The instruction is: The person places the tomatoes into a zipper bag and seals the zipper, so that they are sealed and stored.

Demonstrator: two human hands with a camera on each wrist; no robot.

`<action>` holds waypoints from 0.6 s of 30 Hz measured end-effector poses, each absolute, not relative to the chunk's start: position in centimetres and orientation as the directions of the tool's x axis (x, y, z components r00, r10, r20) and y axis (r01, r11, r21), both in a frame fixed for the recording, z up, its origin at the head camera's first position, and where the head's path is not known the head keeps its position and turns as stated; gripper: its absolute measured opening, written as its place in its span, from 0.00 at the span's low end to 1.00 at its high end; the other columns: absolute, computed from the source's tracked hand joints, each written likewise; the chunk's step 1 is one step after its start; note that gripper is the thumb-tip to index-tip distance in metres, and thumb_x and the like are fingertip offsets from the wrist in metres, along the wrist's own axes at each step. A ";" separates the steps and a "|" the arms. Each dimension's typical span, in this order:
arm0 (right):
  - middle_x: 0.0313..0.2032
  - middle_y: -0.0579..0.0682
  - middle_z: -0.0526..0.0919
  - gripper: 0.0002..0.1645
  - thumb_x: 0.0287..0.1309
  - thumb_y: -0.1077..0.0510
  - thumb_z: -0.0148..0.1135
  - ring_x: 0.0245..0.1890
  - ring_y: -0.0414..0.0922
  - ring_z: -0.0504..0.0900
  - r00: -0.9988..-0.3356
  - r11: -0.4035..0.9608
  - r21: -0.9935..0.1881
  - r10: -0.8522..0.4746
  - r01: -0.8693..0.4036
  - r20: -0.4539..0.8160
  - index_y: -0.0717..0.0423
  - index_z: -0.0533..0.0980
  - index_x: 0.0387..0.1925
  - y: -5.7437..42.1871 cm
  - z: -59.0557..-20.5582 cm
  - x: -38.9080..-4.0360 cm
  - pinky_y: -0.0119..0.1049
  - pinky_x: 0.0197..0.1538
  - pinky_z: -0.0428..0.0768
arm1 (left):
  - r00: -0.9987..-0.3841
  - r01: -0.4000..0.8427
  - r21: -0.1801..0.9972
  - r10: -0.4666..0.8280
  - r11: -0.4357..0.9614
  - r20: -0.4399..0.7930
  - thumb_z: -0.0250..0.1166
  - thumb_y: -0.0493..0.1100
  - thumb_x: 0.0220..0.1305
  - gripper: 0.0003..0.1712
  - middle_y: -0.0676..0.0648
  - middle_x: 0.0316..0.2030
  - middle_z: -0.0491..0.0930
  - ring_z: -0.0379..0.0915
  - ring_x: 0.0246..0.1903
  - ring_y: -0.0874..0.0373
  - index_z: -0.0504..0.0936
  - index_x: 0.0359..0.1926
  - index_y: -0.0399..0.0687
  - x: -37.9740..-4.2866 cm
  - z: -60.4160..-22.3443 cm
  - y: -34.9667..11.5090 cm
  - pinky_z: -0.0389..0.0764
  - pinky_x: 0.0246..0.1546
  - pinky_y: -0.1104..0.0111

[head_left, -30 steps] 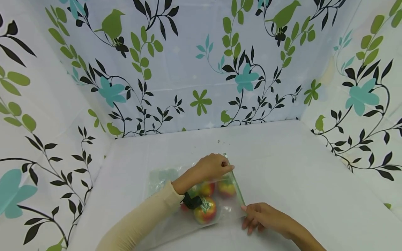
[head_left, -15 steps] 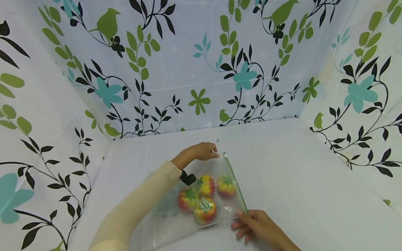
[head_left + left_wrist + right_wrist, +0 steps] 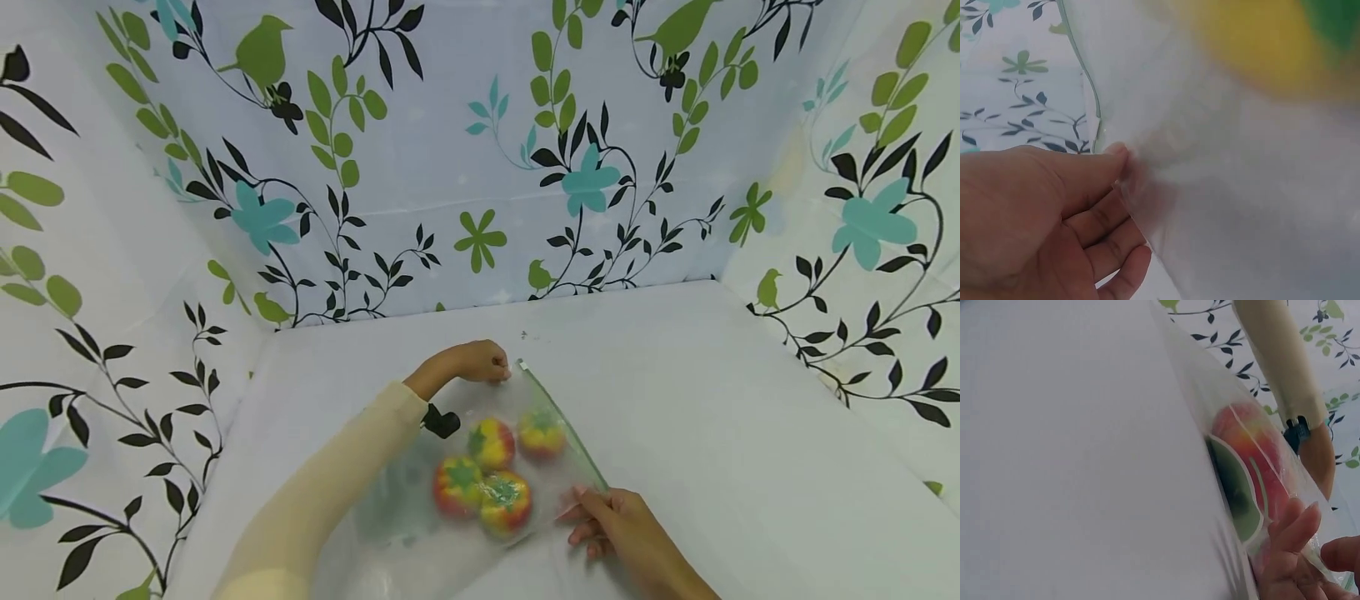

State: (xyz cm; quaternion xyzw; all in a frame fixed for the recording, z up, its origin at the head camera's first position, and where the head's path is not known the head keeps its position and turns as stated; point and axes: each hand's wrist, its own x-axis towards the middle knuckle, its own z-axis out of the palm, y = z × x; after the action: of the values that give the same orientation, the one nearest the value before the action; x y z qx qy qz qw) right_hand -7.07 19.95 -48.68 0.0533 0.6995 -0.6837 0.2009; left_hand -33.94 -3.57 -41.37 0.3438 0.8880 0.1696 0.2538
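Observation:
A see-through zip bag [image 3: 405, 517] with a green zip strip [image 3: 566, 427] holds several round red-and-yellow fruits [image 3: 507, 510] with green tops. My left hand [image 3: 478, 362] pinches its far side edge, close to the zip's far end. In the left wrist view, that hand [image 3: 1041, 206] has thumb and fingers on the film, with a blurred yellow fruit [image 3: 1266, 50] beyond. At the near end of the zip, my right hand [image 3: 622, 529] holds the bag's corner, thumb on top. The right wrist view shows this hand [image 3: 1294, 565] beside a red fruit [image 3: 1247, 431] inside the film.
The bag is over a white-covered table [image 3: 712, 433]. Small dark specks [image 3: 525, 335] lie behind it. Cloth walls [image 3: 420, 150] printed with birds and leaves stand at the back and both sides. A green leaf-shaped patch [image 3: 1235, 494] shows on the bag.
My left hand has left the zip strip, moved back and left, and now pinches the bag's far edge. The zip's far end has shifted left, and the fruits have moved slightly within the view.

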 end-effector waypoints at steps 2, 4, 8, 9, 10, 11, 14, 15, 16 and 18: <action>0.35 0.49 0.88 0.33 0.78 0.38 0.55 0.33 0.42 0.84 -0.917 0.061 -0.934 -0.177 0.351 -0.356 0.67 0.82 0.50 20.8 -48.4 -7.7 0.31 0.34 0.83 | -0.646 0.502 0.501 0.690 0.705 -0.325 0.58 0.45 0.80 0.13 0.49 0.36 0.82 0.68 0.31 0.61 0.85 0.41 0.43 -34.0 -41.6 -4.7 0.70 0.36 0.69; 0.35 0.49 0.87 0.31 0.78 0.39 0.56 0.32 0.41 0.84 -0.923 0.074 -0.936 -0.156 0.345 -0.353 0.66 0.82 0.49 21.7 -48.1 -8.4 0.31 0.34 0.83 | -0.663 0.464 0.538 0.679 0.704 -0.317 0.59 0.45 0.80 0.14 0.50 0.32 0.80 0.65 0.29 0.61 0.84 0.37 0.44 -33.9 -41.9 -6.0 0.68 0.35 0.69; 0.40 0.49 0.86 0.30 0.78 0.41 0.56 0.32 0.40 0.84 -0.932 0.139 -0.938 -0.138 0.317 -0.335 0.66 0.81 0.52 23.3 -47.5 -10.1 0.31 0.33 0.83 | -0.706 0.345 0.643 0.641 0.683 -0.303 0.61 0.46 0.78 0.15 0.53 0.27 0.75 0.64 0.28 0.61 0.84 0.34 0.45 -33.0 -42.7 -8.3 0.67 0.34 0.69; 0.41 0.49 0.85 0.30 0.78 0.41 0.56 0.32 0.40 0.83 -0.934 0.166 -0.938 -0.140 0.306 -0.329 0.66 0.81 0.53 23.7 -47.4 -10.5 0.32 0.33 0.82 | -0.717 0.307 0.676 0.630 0.669 -0.298 0.61 0.46 0.77 0.15 0.53 0.27 0.75 0.65 0.29 0.61 0.83 0.34 0.44 -32.7 -42.8 -8.8 0.67 0.34 0.68; 0.42 0.49 0.85 0.29 0.78 0.42 0.56 0.32 0.41 0.83 -0.936 0.195 -0.937 -0.147 0.291 -0.321 0.66 0.81 0.53 24.0 -47.2 -10.8 0.32 0.32 0.82 | -0.730 0.271 0.706 0.618 0.655 -0.293 0.62 0.47 0.77 0.14 0.53 0.28 0.75 0.65 0.30 0.60 0.83 0.34 0.44 -32.3 -42.9 -9.3 0.68 0.35 0.68; 0.43 0.50 0.85 0.29 0.78 0.42 0.56 0.32 0.41 0.82 -0.935 0.215 -0.934 -0.150 0.285 -0.320 0.66 0.81 0.52 24.3 -47.1 -11.2 0.32 0.32 0.81 | -0.741 0.241 0.733 0.608 0.636 -0.284 0.62 0.47 0.77 0.14 0.52 0.28 0.75 0.66 0.30 0.60 0.83 0.35 0.42 -31.8 -43.0 -9.8 0.68 0.36 0.68; 0.44 0.51 0.84 0.28 0.78 0.43 0.56 0.31 0.41 0.81 -0.936 0.276 -0.925 -0.165 0.260 -0.312 0.66 0.82 0.51 24.8 -46.6 -12.4 0.33 0.30 0.78 | -0.777 0.174 0.801 0.579 0.572 -0.245 0.62 0.47 0.77 0.13 0.52 0.31 0.77 0.69 0.34 0.60 0.83 0.40 0.40 -30.5 -43.4 -11.3 0.72 0.40 0.67; 0.44 0.52 0.84 0.27 0.78 0.43 0.56 0.30 0.41 0.80 -0.937 0.288 -0.924 -0.169 0.251 -0.307 0.65 0.82 0.51 24.9 -46.4 -12.7 0.33 0.29 0.77 | -0.788 0.159 0.816 0.569 0.555 -0.234 0.62 0.47 0.77 0.13 0.52 0.33 0.78 0.71 0.35 0.60 0.84 0.41 0.40 -30.1 -43.6 -11.8 0.73 0.41 0.67; 0.44 0.52 0.84 0.27 0.78 0.44 0.56 0.30 0.41 0.80 -0.937 0.297 -0.923 -0.172 0.244 -0.303 0.65 0.82 0.52 24.9 -46.3 -13.1 0.33 0.29 0.76 | -0.800 0.144 0.831 0.557 0.538 -0.222 0.62 0.47 0.77 0.13 0.51 0.34 0.80 0.73 0.37 0.60 0.84 0.43 0.40 -29.7 -43.7 -12.3 0.75 0.44 0.67; 0.43 0.52 0.84 0.27 0.78 0.44 0.57 0.29 0.41 0.79 -0.940 0.314 -0.922 -0.178 0.225 -0.290 0.65 0.82 0.53 25.0 -45.9 -13.8 0.33 0.28 0.74 | -0.823 0.127 0.857 0.535 0.499 -0.189 0.62 0.47 0.78 0.13 0.51 0.37 0.82 0.76 0.40 0.59 0.84 0.46 0.40 -28.9 -43.9 -13.2 0.77 0.48 0.66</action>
State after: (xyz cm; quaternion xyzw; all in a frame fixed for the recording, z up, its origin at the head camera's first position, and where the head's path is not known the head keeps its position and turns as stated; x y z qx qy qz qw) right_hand -13.80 25.03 -45.87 0.0150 0.7921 -0.5854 0.1720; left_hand -28.93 -13.19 -43.85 0.1979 0.8368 0.4598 0.2218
